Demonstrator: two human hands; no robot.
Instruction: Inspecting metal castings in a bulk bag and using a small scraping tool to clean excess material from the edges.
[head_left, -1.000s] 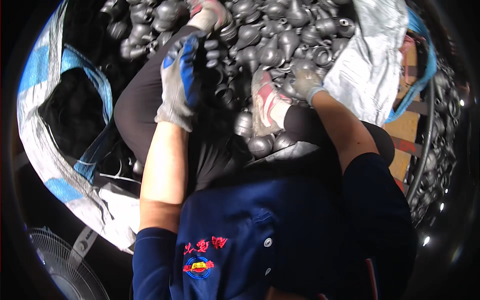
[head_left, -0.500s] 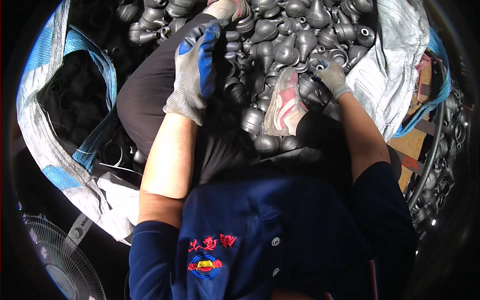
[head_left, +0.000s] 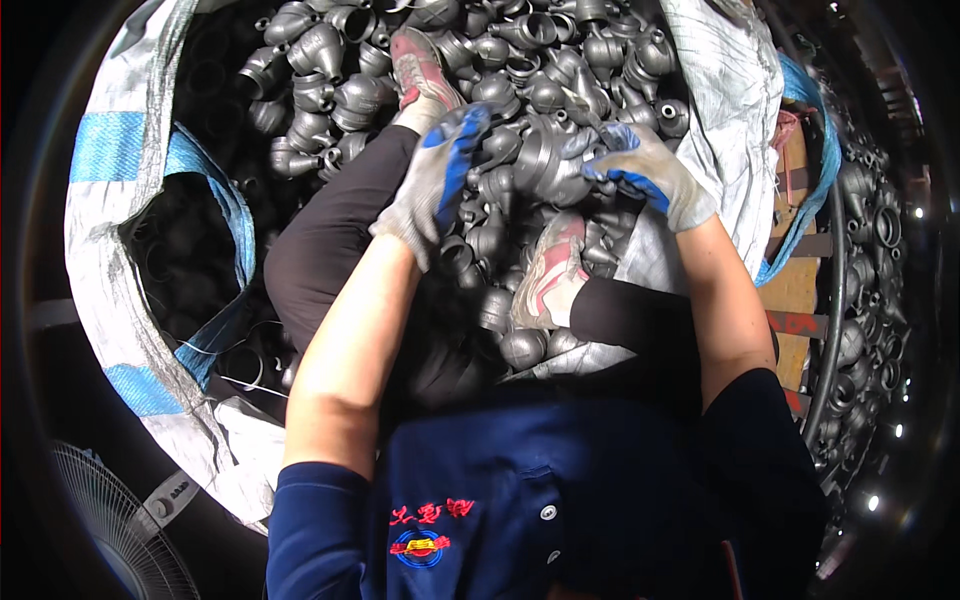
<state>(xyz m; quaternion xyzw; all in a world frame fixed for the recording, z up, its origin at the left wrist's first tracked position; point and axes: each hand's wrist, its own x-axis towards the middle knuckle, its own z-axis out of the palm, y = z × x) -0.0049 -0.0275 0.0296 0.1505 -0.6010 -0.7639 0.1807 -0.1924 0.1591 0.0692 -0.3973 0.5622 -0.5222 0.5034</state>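
Note:
A dark grey, bulb-shaped metal casting [head_left: 548, 162] with a ringed body is held up between my hands, above the pile of similar castings. My right hand [head_left: 648, 172], in a grey glove with a blue palm, has its thumb and fingers round the casting's right end. On the other side, my left hand [head_left: 437, 172], gloved the same way, is open with its fingers stretched out toward the casting. A small gap shows between the left fingers and the casting. Its lower side merges with the castings below, so its full shape is hard to make out.
I sit inside a large white woven sack [head_left: 105, 260] with blue straps [head_left: 232, 225]. Grey castings [head_left: 320, 50] lie heaped around my pink-and-white shoes [head_left: 549, 275]. A fan [head_left: 115, 525] stands at lower left. Wooden boards [head_left: 792, 270] and more castings [head_left: 860, 280] are on the right.
My right hand has come up and inward from the pile with a casting in it. My left hand has moved right and lower, toward that casting. The whole view has shifted.

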